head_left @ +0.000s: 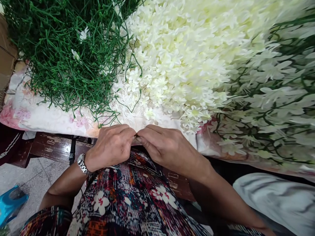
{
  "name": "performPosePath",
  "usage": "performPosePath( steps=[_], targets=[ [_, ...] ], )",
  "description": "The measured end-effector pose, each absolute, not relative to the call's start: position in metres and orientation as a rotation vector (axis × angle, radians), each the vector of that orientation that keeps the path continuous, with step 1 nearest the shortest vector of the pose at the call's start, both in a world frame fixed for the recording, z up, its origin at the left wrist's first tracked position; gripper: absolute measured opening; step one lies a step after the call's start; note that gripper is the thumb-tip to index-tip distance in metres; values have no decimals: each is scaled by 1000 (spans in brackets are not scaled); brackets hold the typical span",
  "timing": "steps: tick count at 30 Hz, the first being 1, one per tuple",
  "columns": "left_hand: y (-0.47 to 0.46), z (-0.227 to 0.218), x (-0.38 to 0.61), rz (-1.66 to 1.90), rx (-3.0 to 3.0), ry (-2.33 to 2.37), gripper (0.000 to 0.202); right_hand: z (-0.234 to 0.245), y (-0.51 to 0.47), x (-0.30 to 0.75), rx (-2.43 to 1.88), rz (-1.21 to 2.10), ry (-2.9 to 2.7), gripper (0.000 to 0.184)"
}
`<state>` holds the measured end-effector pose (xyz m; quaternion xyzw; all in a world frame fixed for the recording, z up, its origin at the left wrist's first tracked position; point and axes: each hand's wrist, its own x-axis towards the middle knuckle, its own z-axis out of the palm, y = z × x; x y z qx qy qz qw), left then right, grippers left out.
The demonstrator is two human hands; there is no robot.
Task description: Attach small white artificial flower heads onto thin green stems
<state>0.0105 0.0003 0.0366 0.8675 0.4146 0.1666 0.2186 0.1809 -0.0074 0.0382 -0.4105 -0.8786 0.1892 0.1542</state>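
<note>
My left hand [114, 144], with a metal watch [83, 164] on the wrist, is closed in a pinch at the front edge of the padded cloth. Fingertip to fingertip with it, my right hand [163, 146] is also pinched closed. A tiny dark bit shows between the fingertips, too small to name. Just beyond my hands, a heap of green plastic stems [73, 65] lies at the left. Beside it spreads a large pile of loose cream-white artificial flowers [187, 62]. White thread-like pieces [123, 95] lie between the two heaps.
Green stems bearing white flowers [275, 75] are piled at the right. Floral cloth [56, 114] covers the work surface. A cardboard box [7, 49] stands at the far left, a blue plastic object [12, 203] on the floor. Light fabric [273, 196] shows at lower right.
</note>
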Motion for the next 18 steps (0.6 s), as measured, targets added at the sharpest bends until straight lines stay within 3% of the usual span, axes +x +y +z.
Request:
performPosePath(
  steps=[6,18],
  targets=[
    [3,40,3,615,1875,888,14,37,-3,185,-883,1046,-2191,13],
    [-1,36,8,570,1085,754,10,20,-7,184,-676,1757,-1664,15]
  ],
)
